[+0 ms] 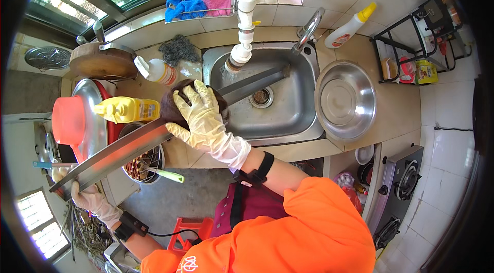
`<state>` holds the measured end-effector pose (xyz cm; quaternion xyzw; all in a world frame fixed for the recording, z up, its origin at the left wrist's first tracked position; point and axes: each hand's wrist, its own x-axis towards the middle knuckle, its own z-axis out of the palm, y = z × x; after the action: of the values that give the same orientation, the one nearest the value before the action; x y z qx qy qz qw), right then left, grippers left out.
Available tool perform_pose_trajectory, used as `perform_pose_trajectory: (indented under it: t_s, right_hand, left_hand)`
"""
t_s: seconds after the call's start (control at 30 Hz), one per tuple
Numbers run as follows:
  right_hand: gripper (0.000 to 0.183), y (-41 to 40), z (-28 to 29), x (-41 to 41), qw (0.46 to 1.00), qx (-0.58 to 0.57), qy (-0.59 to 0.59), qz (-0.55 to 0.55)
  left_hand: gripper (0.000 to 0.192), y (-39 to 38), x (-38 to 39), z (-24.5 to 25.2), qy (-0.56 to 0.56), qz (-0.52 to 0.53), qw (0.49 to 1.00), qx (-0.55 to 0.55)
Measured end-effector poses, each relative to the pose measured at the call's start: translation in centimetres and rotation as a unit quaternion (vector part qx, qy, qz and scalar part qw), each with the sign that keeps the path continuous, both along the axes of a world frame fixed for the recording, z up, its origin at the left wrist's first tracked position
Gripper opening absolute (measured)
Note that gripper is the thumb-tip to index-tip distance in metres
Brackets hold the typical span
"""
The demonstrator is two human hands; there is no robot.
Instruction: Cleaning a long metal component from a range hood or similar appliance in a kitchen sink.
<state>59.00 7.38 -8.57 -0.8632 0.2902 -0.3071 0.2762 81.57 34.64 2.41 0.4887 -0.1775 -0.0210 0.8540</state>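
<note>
A long, narrow metal panel (115, 157) runs slantwise from the lower left across the counter into the stainless-steel sink (285, 118). Its far end rests in the basin, past the drain. My left hand (87, 199), in a pale rubber glove, grips the near end of the panel. My right hand (202, 122), gloved too, presses a dark brown cloth (179, 101) onto the panel at the sink's left rim; the fingers are spread over it. Above the basin hangs a white plastic pipe tap (245, 33).
Left of the sink stand a yellow bottle (129, 109), a white spray bottle (156, 71), a red plastic scoop (69, 120) and a strainer (156, 168) over a pot. A metal basin (343, 99) sits on the right. Beyond are a steel faucet (310, 29) and a gas stove (397, 184).
</note>
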Motion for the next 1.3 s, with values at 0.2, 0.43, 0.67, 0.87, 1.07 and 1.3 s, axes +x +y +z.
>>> perform_pose_trajectory:
  t_s: [0.2, 0.43, 0.67, 0.87, 1.07, 1.3]
  right_hand:
    - [0.058, -6.7, -6.6, -4.3, 0.997, 0.06, 0.032, 0.026]
    - [0.066, -16.9, -22.2, -11.1, 0.93, 0.249, 0.033, -0.268]
    - [0.037, -14.3, -17.6, -6.3, 0.933, 0.211, 0.076, -0.282]
    - [0.049, -8.4, -12.2, -0.8, 0.894, 0.41, -0.145, -0.11]
    - [0.036, -9.5, -10.9, -1.7, 0.499, 0.699, -0.493, -0.14]
    - [0.029, -5.8, -7.1, -1.4, 0.576, 0.723, -0.354, -0.139]
  left_hand:
    - [0.057, 3.6, 1.1, -0.2, 0.006, -0.236, 0.965, -0.113]
    - [0.061, 3.2, 0.6, -0.5, 0.018, -0.181, 0.979, -0.094]
    - [0.072, 4.4, -0.9, 0.8, -0.04, -0.242, 0.96, -0.135]
    - [0.064, 6.1, -0.7, 4.4, -0.064, -0.206, 0.972, -0.098]
    - [0.067, 7.5, -0.6, 5.5, -0.063, -0.189, 0.972, -0.128]
    - [0.075, 7.1, -1.1, 4.9, -0.031, -0.032, 0.995, -0.093]
